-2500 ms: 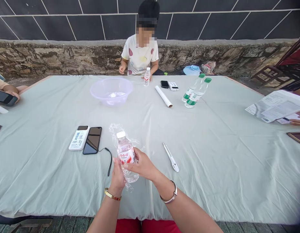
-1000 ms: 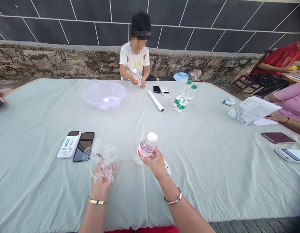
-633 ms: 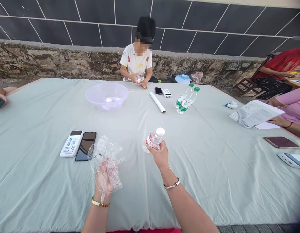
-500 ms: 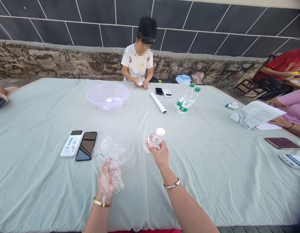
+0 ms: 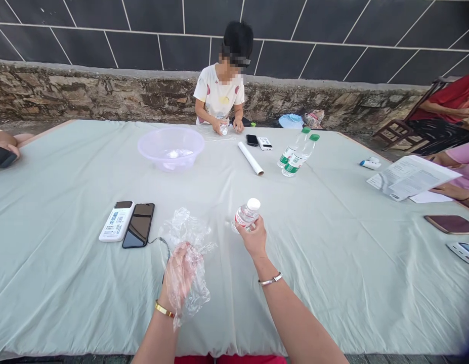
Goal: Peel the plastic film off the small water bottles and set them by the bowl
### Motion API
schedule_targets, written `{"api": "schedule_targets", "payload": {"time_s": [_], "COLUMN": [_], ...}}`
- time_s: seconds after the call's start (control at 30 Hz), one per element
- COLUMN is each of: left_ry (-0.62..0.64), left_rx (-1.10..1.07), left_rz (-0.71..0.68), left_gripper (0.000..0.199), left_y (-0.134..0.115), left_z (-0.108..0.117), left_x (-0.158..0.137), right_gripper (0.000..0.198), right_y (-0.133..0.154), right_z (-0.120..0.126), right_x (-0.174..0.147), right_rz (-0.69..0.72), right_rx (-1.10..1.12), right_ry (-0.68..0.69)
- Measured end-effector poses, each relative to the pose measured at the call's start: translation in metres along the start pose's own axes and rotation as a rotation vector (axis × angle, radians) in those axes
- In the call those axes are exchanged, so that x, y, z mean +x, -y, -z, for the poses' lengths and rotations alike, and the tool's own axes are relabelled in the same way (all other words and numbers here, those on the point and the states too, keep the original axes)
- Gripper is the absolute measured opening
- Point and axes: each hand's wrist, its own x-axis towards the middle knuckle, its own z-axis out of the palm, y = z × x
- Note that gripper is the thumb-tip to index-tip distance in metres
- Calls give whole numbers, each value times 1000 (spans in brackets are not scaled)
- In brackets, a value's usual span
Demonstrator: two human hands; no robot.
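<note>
My right hand [image 5: 254, 235] is closed around a small clear bottle [image 5: 245, 216] with a white cap and a red-and-white label, tilted slightly to the right over the table. Crumpled clear plastic film [image 5: 198, 283] hangs over and around my left hand [image 5: 181, 268], whose fingers are curled into it. The film spreads above the fingertips and trails down past the wrist. A black phone [image 5: 138, 226] with a thin dark cord lies to the left of my left hand, beside a white power bank [image 5: 117, 221].
Farther off on the cloth-covered table [image 5: 86, 293] stand a translucent purple basin [image 5: 171, 146] with clear plastic inside, a white roll [image 5: 251, 158] and two green-capped bottles [image 5: 295, 159]. A person [image 5: 221, 91] opposite handles a small bottle. Papers [image 5: 412, 177] and a phone [image 5: 450, 224] are at right.
My left hand has moved right with the plastic film, nearer the bottle, and more of the dark cord shows. My right hand still holds the bottle. The view has shifted slightly.
</note>
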Motion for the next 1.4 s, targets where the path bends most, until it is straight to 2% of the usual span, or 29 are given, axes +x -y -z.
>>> {"api": "schedule_targets", "payload": {"time_s": [0.13, 0.2, 0.27, 0.3, 0.4, 0.43, 0.47, 0.5, 0.57, 0.6, 0.7, 0.8, 0.83, 0.9, 0.97, 1.03, 1.1, 1.17, 1.23, 1.3, 1.4], "left_ry": [-46, 26, 149, 205, 294, 304, 301, 280, 192, 151, 154, 255, 269, 265, 269, 323, 360, 286, 135, 13, -72], "left_rx": [-126, -113, -77, -55, 2, 13, 21, 26, 25, 24, 118, 456, 572, 730, 776, 673, 390, 66, -104, -69, 184], "left_rz": [101, 114, 145, 168, 234, 253, 263, 268, 260, 247, 170, 80, 64, 48, 52, 45, -29, -139, -234, -322, -504], "left_gripper": [7, 7, 7, 8, 14, 16, 18, 20, 29, 36, 63, 78, 73, 47, 25, 20, 17, 21, 26, 25, 19], "left_y": [-4, -5, -4, -3, 2, 2, 1, -1, -8, -13, -26, -31, -33, -39, -48, -59, -68, -71, -72, -72, -72], "left_z": [-18, -21, -23, -24, -26, -25, -22, -18, -8, -3, 5, 5, 5, 10, 19, 28, 30, 22, 6, -10, -28], "left_x": [-4, -3, -3, -3, -4, -4, -4, -4, -4, -5, -12, -21, -24, -28, -30, -30, -28, -22, -14, -8, -5], "right_gripper": [86, 88, 78, 75, 88, 88, 79, 62, 28, 22, 20, 21, 23, 26, 27, 28, 30, 31, 29, 26, 21], "right_y": [3, 15, 31, 40, 59, 62, 63, 64, 63, 63, 68, 74, 75, 76, 72, 66, 57, 48, 40, 35, 34], "right_z": [13, 24, 33, 34, 26, 20, 15, 10, 4, 3, 6, 14, 16, 22, 28, 30, 30, 27, 23, 21, 21], "right_x": [-6, -18, -36, -46, -69, -73, -75, -76, -74, -73, -69, -65, -64, -59, -53, -49, -49, -55, -64, -74, -83], "right_rz": [48, 74, 122, 136, 51, 1, -29, -31, 25, 66, 151, 157, 134, 82, 59, 67, 62, 51, 61, 91, 119], "right_rx": [-49, -73, -49, -17, 86, 100, 94, 70, -4, -37, -86, -92, -86, -70, -55, -44, -32, -16, -15, -35, -53], "right_ry": [59, -4, 0, 79, 518, 623, 673, 675, 588, 541, 489, 425, 387, 321, 274, 244, 258, 327, 417, 504, 634]}}
